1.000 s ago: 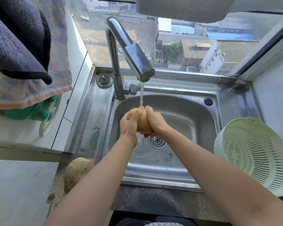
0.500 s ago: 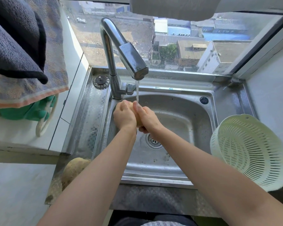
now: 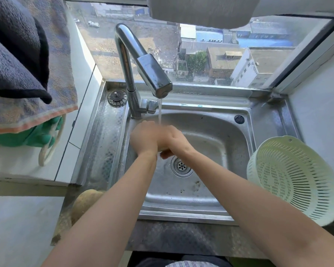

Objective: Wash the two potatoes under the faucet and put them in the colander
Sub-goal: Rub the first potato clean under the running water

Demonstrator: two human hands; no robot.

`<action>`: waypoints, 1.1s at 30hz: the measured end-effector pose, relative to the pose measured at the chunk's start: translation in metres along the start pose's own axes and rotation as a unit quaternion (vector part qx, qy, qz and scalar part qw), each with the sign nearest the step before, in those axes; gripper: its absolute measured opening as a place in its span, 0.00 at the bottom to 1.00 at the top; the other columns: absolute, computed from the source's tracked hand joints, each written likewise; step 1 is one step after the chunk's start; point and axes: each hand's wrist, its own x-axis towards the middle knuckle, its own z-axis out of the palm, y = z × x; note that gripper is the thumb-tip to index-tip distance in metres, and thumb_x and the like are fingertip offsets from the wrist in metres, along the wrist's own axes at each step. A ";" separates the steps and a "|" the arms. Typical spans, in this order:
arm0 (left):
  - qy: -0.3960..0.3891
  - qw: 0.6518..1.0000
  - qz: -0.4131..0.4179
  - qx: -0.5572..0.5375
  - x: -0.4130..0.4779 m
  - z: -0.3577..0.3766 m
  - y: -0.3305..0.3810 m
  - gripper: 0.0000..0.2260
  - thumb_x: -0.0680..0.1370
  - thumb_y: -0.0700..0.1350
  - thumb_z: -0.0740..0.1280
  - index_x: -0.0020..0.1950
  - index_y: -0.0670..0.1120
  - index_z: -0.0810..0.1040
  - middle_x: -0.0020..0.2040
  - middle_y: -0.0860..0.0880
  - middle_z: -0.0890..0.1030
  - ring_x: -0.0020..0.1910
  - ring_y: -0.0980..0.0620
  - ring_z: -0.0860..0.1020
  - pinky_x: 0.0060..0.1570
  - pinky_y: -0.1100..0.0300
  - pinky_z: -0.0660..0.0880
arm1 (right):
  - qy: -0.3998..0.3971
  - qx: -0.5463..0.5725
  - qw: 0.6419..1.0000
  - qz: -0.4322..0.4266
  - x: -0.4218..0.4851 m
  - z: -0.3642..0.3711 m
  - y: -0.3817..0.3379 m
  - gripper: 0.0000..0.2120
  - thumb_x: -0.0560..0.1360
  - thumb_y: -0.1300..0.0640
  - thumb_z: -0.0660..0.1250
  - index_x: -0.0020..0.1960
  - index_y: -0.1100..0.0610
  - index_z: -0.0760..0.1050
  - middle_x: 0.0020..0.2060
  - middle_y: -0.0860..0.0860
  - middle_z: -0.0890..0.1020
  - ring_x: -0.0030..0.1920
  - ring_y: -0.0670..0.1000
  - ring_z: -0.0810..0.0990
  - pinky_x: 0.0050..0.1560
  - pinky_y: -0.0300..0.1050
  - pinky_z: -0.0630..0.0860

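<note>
While water runs from the one faucet (image 3: pixel 143 60) into the single sink (image 3: pixel 216 132), one colander (image 3: pixel 293 180) sits right. Left hand (image 3: pixel 146 136) and right hand (image 3: pixel 175 139) press together around one potato (image 3: pixel 163 149), barely visible; a second potato (image 3: pixel 85 203) lies on the counter (image 3: pixel 172 239).

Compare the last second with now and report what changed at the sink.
Both hands, left hand and right hand, closed around the potato under the faucet, which now hides it almost entirely. Unchanged: water running, second potato on the drainboard, colander empty.
</note>
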 end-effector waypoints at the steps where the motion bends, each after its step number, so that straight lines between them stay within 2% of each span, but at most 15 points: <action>1: -0.024 0.999 0.018 0.011 -0.001 -0.002 -0.002 0.14 0.81 0.46 0.59 0.41 0.52 0.81 0.40 0.52 0.80 0.45 0.47 0.80 0.47 0.54 0.78 | 0.042 -0.016 0.999 0.001 0.003 -0.001 0.000 0.21 0.75 0.36 0.59 0.50 0.54 0.74 0.42 0.56 0.81 0.29 0.54 0.81 0.29 0.46 0.78; 3: -0.124 0.992 0.001 -0.029 -0.003 -0.006 -0.005 0.08 0.79 0.48 0.62 0.48 0.50 0.81 0.45 0.49 0.81 0.46 0.47 0.78 0.46 0.51 0.78 | 0.110 -0.014 0.993 0.039 0.009 -0.006 0.000 0.18 0.77 0.42 0.53 0.41 0.53 0.73 0.36 0.57 0.78 0.25 0.55 0.75 0.23 0.41 0.69; 5: -0.209 0.973 -0.060 -0.072 -0.004 -0.009 -0.007 0.11 0.75 0.49 0.69 0.57 0.50 0.77 0.51 0.47 0.79 0.47 0.48 0.78 0.45 0.50 0.79 | 0.127 -0.009 0.990 0.063 0.011 -0.009 0.002 0.17 0.78 0.48 0.49 0.38 0.54 0.69 0.35 0.58 0.75 0.24 0.54 0.73 0.22 0.40 0.66; 6: -0.214 0.969 -0.090 -0.083 -0.005 -0.009 -0.008 0.12 0.75 0.48 0.70 0.58 0.49 0.76 0.53 0.46 0.78 0.47 0.47 0.78 0.45 0.50 0.80 | 0.123 -0.017 0.991 0.053 0.011 -0.009 0.004 0.17 0.78 0.48 0.48 0.39 0.55 0.69 0.35 0.59 0.75 0.23 0.54 0.73 0.22 0.41 0.66; 10: -0.035 0.983 -0.170 -0.058 0.001 -0.004 -0.004 0.07 0.77 0.50 0.62 0.46 0.48 0.76 0.50 0.42 0.78 0.46 0.43 0.78 0.47 0.47 0.80 | 0.026 -0.064 0.997 -0.043 -0.004 0.000 0.008 0.18 0.79 0.41 0.51 0.57 0.52 0.69 0.44 0.59 0.79 0.26 0.52 0.79 0.22 0.41 0.70; 12: -0.002 0.975 -0.215 -0.057 0.002 -0.008 -0.004 0.11 0.79 0.51 0.58 0.50 0.46 0.76 0.52 0.40 0.79 0.49 0.41 0.79 0.52 0.42 0.80 | -0.018 -0.115 0.991 -0.072 -0.008 -0.001 0.012 0.22 0.76 0.38 0.59 0.64 0.51 0.66 0.47 0.57 0.81 0.30 0.51 0.81 0.25 0.40 0.73; 14: -0.038 0.982 -0.185 -0.021 -0.001 -0.012 -0.012 0.16 0.80 0.53 0.56 0.56 0.45 0.76 0.55 0.40 0.79 0.52 0.42 0.79 0.54 0.44 0.79 | 0.010 -0.135 0.988 -0.073 -0.005 -0.004 0.013 0.23 0.75 0.36 0.59 0.59 0.53 0.70 0.47 0.57 0.81 0.35 0.53 0.81 0.32 0.44 0.77; 17: -0.116 0.991 -0.068 -0.018 -0.016 -0.015 -0.020 0.15 0.80 0.55 0.62 0.58 0.45 0.76 0.54 0.43 0.79 0.49 0.47 0.78 0.49 0.50 0.79 | 0.104 -0.135 0.984 -0.049 0.002 -0.009 0.016 0.27 0.78 0.36 0.48 0.46 0.57 0.75 0.44 0.59 0.82 0.41 0.57 0.82 0.46 0.52 0.77; 20: -0.097 0.987 -0.100 -0.074 -0.017 -0.011 -0.014 0.09 0.77 0.53 0.65 0.48 0.48 0.78 0.52 0.43 0.79 0.50 0.43 0.78 0.54 0.43 0.78 | 0.109 -0.115 0.987 -0.031 0.001 -0.008 0.023 0.31 0.80 0.40 0.41 0.33 0.56 0.71 0.30 0.57 0.79 0.32 0.58 0.80 0.46 0.58 0.80; 23: -0.034 0.979 -0.185 -0.081 -0.011 -0.007 -0.006 0.08 0.79 0.49 0.61 0.44 0.48 0.76 0.49 0.43 0.79 0.51 0.43 0.78 0.55 0.45 0.77 | 0.111 -0.144 0.983 -0.040 0.000 -0.006 0.030 0.32 0.79 0.38 0.39 0.30 0.54 0.68 0.29 0.54 0.76 0.38 0.60 0.79 0.49 0.61 0.79; 25: -0.015 0.963 -0.239 -0.125 -0.009 -0.007 -0.005 0.11 0.80 0.48 0.57 0.53 0.45 0.76 0.52 0.41 0.77 0.52 0.41 0.77 0.55 0.42 0.78 | 0.135 -0.168 0.974 -0.066 -0.001 -0.006 0.032 0.30 0.80 0.39 0.40 0.33 0.53 0.70 0.32 0.54 0.78 0.40 0.60 0.80 0.48 0.57 0.77; 27: 0.000 0.949 -0.277 -0.153 -0.010 -0.009 -0.003 0.16 0.82 0.47 0.53 0.65 0.44 0.72 0.58 0.38 0.74 0.57 0.37 0.76 0.55 0.38 0.78 | 0.131 -0.165 0.972 -0.104 -0.003 -0.007 0.030 0.24 0.82 0.42 0.45 0.45 0.52 0.75 0.41 0.54 0.80 0.47 0.57 0.79 0.52 0.53 0.75; 30: -0.014 0.947 -0.301 -0.116 -0.012 -0.011 -0.006 0.20 0.84 0.50 0.51 0.70 0.43 0.69 0.63 0.36 0.72 0.60 0.33 0.75 0.52 0.37 0.79 | -0.018 -0.058 0.993 -0.101 -0.005 -0.008 0.025 0.21 0.80 0.43 0.56 0.69 0.52 0.68 0.62 0.53 0.73 0.62 0.52 0.73 0.64 0.48 0.71; 32: -0.063 0.953 -0.289 -0.060 -0.010 -0.019 -0.011 0.24 0.84 0.56 0.49 0.70 0.42 0.68 0.62 0.35 0.74 0.54 0.34 0.80 0.45 0.42 0.82 | -0.074 -0.019 0.995 -0.060 -0.004 -0.009 0.028 0.28 0.75 0.44 0.67 0.70 0.53 0.63 0.63 0.54 0.73 0.61 0.52 0.76 0.60 0.46 0.75; 33: -0.092 0.962 -0.256 0.023 -0.008 -0.026 -0.014 0.27 0.83 0.58 0.47 0.69 0.40 0.70 0.60 0.36 0.76 0.50 0.35 0.82 0.42 0.45 0.83 | -0.071 0.011 0.997 -0.029 -0.003 -0.008 0.030 0.31 0.73 0.45 0.70 0.69 0.54 0.63 0.63 0.55 0.73 0.59 0.53 0.78 0.57 0.46 0.79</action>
